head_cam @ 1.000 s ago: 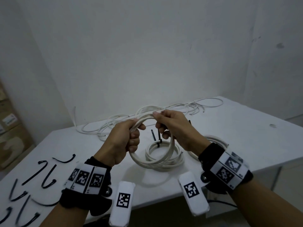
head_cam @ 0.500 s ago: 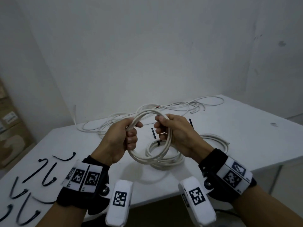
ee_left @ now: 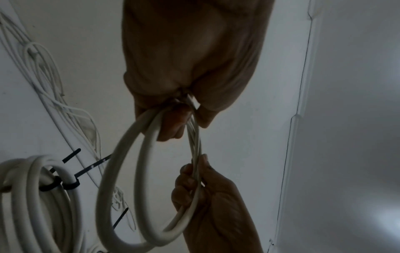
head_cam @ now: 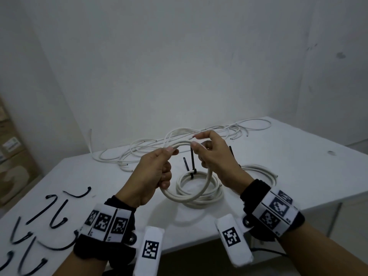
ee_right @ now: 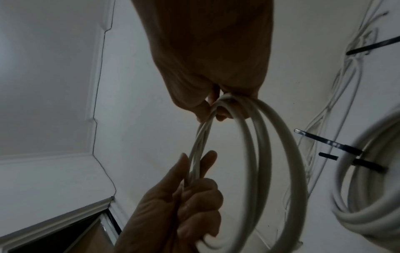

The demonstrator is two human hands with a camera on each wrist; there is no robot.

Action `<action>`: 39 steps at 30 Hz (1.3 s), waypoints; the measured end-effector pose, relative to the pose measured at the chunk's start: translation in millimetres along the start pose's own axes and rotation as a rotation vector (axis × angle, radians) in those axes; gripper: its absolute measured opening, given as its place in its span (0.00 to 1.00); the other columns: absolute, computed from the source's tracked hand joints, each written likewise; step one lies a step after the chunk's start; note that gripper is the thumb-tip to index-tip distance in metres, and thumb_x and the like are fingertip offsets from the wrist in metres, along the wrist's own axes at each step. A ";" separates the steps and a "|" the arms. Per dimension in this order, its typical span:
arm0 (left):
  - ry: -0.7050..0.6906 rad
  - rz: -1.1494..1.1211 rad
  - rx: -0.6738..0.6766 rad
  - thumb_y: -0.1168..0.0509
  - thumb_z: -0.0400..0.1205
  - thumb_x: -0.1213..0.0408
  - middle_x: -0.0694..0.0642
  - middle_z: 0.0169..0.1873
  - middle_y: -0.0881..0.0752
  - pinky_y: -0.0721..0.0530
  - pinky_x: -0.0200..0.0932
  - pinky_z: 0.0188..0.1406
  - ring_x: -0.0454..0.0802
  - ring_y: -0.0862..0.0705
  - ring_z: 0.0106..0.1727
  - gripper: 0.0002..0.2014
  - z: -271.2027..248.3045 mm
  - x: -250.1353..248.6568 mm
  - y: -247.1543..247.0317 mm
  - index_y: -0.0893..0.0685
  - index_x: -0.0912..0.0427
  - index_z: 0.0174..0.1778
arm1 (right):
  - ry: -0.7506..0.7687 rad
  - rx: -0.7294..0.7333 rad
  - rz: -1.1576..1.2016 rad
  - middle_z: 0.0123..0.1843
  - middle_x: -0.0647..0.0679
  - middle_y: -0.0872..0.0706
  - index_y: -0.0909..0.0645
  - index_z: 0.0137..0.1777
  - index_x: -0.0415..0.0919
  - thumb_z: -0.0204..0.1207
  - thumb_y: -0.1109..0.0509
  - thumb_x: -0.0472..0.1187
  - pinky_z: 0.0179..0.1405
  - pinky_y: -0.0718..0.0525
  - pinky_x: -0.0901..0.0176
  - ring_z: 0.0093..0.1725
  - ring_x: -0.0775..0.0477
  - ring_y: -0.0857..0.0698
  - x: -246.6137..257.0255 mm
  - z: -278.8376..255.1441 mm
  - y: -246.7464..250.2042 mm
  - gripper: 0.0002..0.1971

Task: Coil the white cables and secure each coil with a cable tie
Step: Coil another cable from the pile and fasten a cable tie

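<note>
- Left hand (head_cam: 153, 174) is clenching one side of the coil in progress (head_cam: 186, 197), fingers wrapped round the gathered turns, thumb pressing on top.
- Right hand (head_cam: 214, 156) is gripping the opposite side, thumb and forefinger pinching the cable near the top of the loop; the free cable end (head_cam: 192, 137) is showing just above its fingertips.
- The coil is hanging between both hands, above the table (head_cam: 298, 156), not touching it.
- Directly beneath the hands a tied coil (head_cam: 199, 184) is lying flat, black cable tie (head_cam: 192, 164) sticking up. Another coil (head_cam: 258, 170) is lying under the right wrist.
- Loose white cables (head_cam: 139, 150) are sprawling beyond the hands; spare cable ties (head_cam: 55, 212) are lying well out past the left wrist.
- Risk: turns look springy, so freeing one hand for a tie could be letting them fan open.
- Risk: the ties are a reach away; the one-handed grip may be slackening during it.
- Risk: the loose end slipping out of the pinch, undoing the last turn.
</note>
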State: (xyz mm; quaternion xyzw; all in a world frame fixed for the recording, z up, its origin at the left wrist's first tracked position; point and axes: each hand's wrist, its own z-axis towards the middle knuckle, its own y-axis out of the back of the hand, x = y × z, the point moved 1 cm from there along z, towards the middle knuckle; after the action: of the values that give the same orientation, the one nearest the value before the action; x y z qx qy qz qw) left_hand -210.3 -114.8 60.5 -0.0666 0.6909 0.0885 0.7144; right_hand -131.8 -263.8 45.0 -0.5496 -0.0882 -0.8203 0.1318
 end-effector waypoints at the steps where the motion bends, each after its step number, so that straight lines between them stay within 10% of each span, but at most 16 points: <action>1: -0.011 0.008 0.000 0.40 0.86 0.54 0.50 0.25 0.39 0.38 0.36 0.19 0.45 0.40 0.23 0.17 0.4 -0.5 0.4 0.18 0.65 0.58 | 0.020 0.066 -0.044 0.33 0.46 0.25 0.25 0.60 0.49 0.78 0.29 0.46 0.26 0.28 0.60 0.28 0.52 0.28 1.5 0.3 0.2 0.14; 5: -0.005 0.030 0.028 0.42 0.87 0.58 0.50 0.25 0.38 0.39 0.35 0.18 0.45 0.40 0.23 0.13 2.2 -7.5 3.2 0.19 0.63 0.55 | 0.126 0.163 -0.247 0.37 0.46 0.24 0.33 0.72 0.61 0.76 0.27 0.49 0.22 0.26 0.70 0.30 0.53 0.23 14.5 5.2 2.6 0.27; 8: -0.019 0.029 0.029 0.43 0.88 0.58 0.51 0.24 0.37 0.40 0.34 0.18 0.44 0.40 0.22 0.11 3.1 -9.9 3.9 0.22 0.59 0.44 | 0.141 0.192 -0.332 0.38 0.47 0.21 0.19 0.59 0.45 0.78 0.30 0.48 0.18 0.28 0.74 0.28 0.56 0.21 20.5 14.1 0.0 0.12; 12: -0.055 -0.041 -0.056 0.44 0.89 0.58 0.49 0.22 0.35 0.39 0.32 0.16 0.42 0.38 0.19 0.12 8.2 -4.3 5.4 0.18 0.59 0.59 | 0.142 0.219 -0.521 0.29 0.50 0.24 0.26 0.33 0.45 0.83 0.36 0.48 0.25 0.22 0.63 0.32 0.47 0.19 15.8 16.7 -6.6 0.16; 18: -0.100 -0.167 -0.132 0.46 0.89 0.61 0.51 0.24 0.31 0.38 0.32 0.14 0.42 0.34 0.20 0.13 12.1 -2.7 7.7 0.19 0.61 0.58 | 0.183 0.273 -0.789 0.34 0.48 0.25 0.28 0.42 0.37 0.86 0.44 0.45 0.32 0.37 0.57 0.37 0.45 0.26 4.1 13.7 -7.8 0.15; 23: -0.102 -0.210 -0.019 0.47 0.89 0.65 0.56 0.29 0.20 0.23 0.37 0.21 0.48 0.19 0.27 0.14 9.7 -4.9 8.3 0.21 0.67 0.62 | 0.084 0.145 -0.531 0.33 0.51 0.24 0.20 0.52 0.36 0.86 0.44 0.43 0.17 0.27 0.70 0.19 0.58 0.22 2.5 16.1 -8.2 0.14; 28: -0.134 -0.184 0.049 0.48 0.89 0.66 0.63 0.50 0.10 0.10 0.47 0.45 0.59 0.09 0.49 0.15 4.3 -4.8 15.4 0.17 0.65 0.61 | 0.105 0.112 -0.438 0.27 0.52 0.27 0.26 0.38 0.47 0.86 0.43 0.41 0.17 0.26 0.68 0.15 0.58 0.24 6.3 16.2 -9.9 0.13; 33: -0.266 -0.150 -0.129 0.45 0.89 0.65 0.66 0.52 0.11 0.10 0.49 0.47 0.63 0.10 0.51 0.15 8.2 5.2 20.9 0.19 0.70 0.64 | 0.041 0.110 -0.114 0.30 0.45 0.30 0.21 0.47 0.25 0.84 0.41 0.34 0.16 0.22 0.60 0.26 0.49 0.26 3.9 17.8 -12.7 0.12; 39: -0.393 -0.212 -0.404 0.49 0.90 0.66 0.65 0.42 0.10 0.11 0.43 0.34 0.59 0.08 0.40 0.15 6.8 9.4 11.8 0.17 0.64 0.48 | -0.050 0.120 0.242 0.32 0.46 0.27 0.19 0.43 0.38 0.84 0.41 0.32 0.16 0.27 0.65 0.28 0.54 0.25 3.6 14.4 -20.3 0.11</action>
State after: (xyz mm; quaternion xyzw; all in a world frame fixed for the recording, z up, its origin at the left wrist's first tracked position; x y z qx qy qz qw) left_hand -206.0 -101.6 51.6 -0.2607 0.4972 0.1602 0.8119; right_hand -126.8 -240.8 53.8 -0.5675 -0.0734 -0.7778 0.2601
